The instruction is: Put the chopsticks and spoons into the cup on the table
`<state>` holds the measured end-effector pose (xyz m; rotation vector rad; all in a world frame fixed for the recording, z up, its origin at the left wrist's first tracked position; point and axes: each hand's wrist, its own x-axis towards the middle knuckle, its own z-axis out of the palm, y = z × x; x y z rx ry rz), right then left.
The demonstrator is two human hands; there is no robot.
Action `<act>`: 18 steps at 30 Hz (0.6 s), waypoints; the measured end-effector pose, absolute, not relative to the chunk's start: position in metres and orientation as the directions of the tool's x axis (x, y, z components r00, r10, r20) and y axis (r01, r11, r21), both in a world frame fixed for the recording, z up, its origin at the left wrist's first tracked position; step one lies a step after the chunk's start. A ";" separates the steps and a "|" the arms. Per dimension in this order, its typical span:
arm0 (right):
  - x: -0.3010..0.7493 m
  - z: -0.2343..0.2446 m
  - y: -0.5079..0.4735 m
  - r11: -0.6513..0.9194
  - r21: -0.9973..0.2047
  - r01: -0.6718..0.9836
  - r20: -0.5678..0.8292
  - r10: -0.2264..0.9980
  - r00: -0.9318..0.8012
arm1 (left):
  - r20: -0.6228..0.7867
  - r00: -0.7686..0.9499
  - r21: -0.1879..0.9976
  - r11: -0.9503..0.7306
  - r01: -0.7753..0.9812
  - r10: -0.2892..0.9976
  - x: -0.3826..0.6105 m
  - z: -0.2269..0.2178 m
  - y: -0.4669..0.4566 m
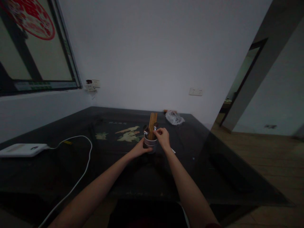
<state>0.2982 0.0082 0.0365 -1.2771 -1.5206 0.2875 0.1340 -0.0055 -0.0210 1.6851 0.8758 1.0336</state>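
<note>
A small metal utensil cup (pixel 150 143) stands on the dark glass table (pixel 71 177). It holds a bundle of wooden chopsticks (pixel 152 125) and a few metal spoons (pixel 145 129). My left hand (pixel 140 148) is wrapped round the cup's left side. My right hand (pixel 162 136) is closed in a pinch at the cup's rim, on the handle of a spoon (pixel 155 126) beside the chopsticks. Both forearms reach in from the bottom of the picture.
A white flat device (pixel 22 149) with a white cable (pixel 82 171) lies at the left. A crumpled clear plastic bag (pixel 174 117) sits at the far edge by the wall. Wall sockets (pixel 195 91) are behind. A doorway (pixel 239 82) opens at the right over wooden floor.
</note>
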 end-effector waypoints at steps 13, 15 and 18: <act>0.301 0.042 0.000 0.329 -0.672 0.664 0.543 0.828 0.139 | 0.225 0.374 0.949 -0.290 0.125 0.900 0.134 -0.014 -0.012; 0.302 0.042 0.000 0.328 -0.664 0.672 0.550 0.823 0.141 | 0.230 0.373 0.946 -0.297 0.133 0.899 0.134 -0.014 -0.012; 0.303 0.041 0.002 0.321 -0.661 0.678 0.549 0.823 0.146 | 0.247 0.381 0.943 -0.311 0.115 0.891 0.134 -0.016 -0.010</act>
